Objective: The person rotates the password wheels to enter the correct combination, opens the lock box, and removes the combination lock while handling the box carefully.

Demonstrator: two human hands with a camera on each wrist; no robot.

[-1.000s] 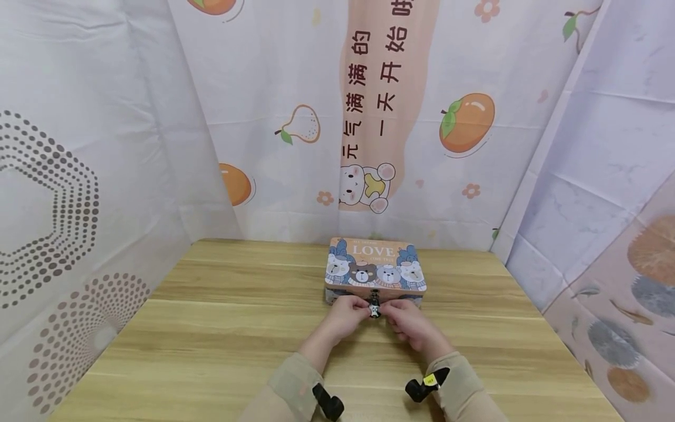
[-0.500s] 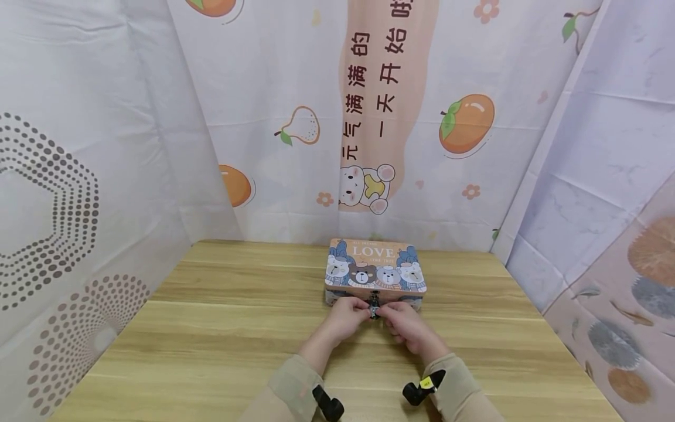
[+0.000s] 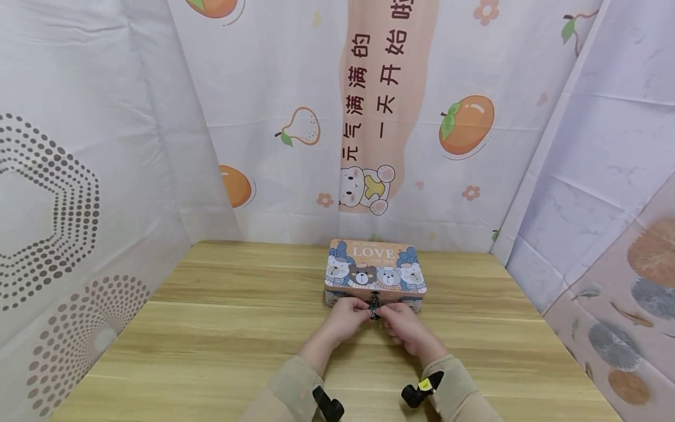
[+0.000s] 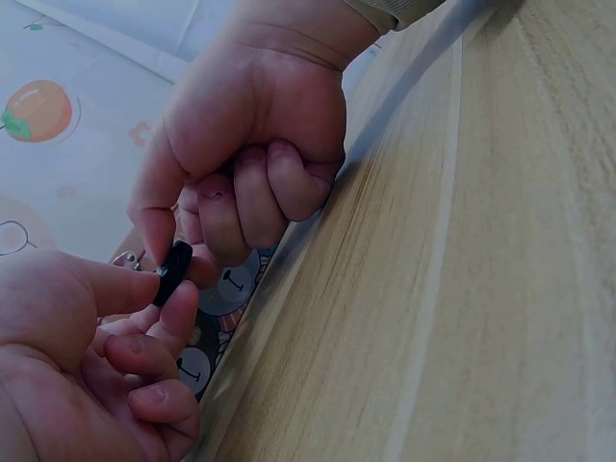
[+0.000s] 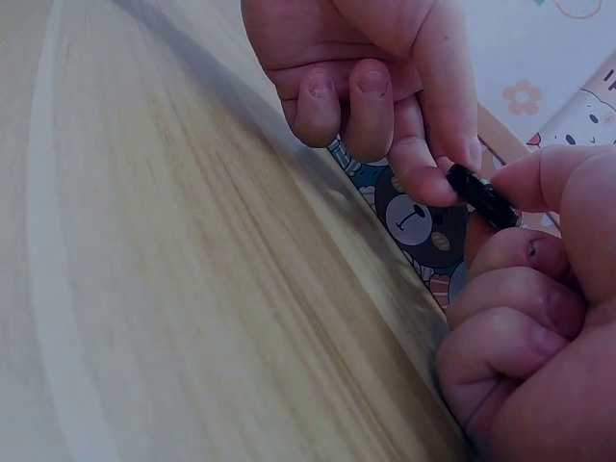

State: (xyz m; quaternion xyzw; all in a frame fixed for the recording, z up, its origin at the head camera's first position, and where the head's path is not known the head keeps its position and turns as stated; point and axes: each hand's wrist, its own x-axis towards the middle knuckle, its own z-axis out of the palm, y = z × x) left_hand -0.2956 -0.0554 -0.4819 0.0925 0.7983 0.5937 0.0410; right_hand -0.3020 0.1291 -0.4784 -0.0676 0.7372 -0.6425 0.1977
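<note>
The box (image 3: pixel 374 266) sits by the far edge of the bench (image 3: pixel 232 328), a little right of that edge's middle, lid down and long side about parallel to the edge. At the middle of its front, facing the near edge, is a dark clasp (image 3: pixel 375 292), and just below that the small black lock (image 3: pixel 374 308).

Both hands work on the lock. The left hand (image 3: pixel 345 321) pinches it between thumb and index finger, its other fingers loosely bent; the right hand (image 3: pixel 408 328) pinches it from the other side, its spare fingers folded into the palm. The fingertips cover much of the lock, so I cannot tell whether it hangs from the clasp, nor read any marking on it.

The step in hand seems to be fine work on the lock itself. To do it well, let one hand hold the body steady while the other makes the small movement, rather than both twisting at once. Light pressure should be enough; a hard pull toward the near edge could drag the box along. Tilting the lock's face up and easing the fingertips aside would give a better view of it.
</note>
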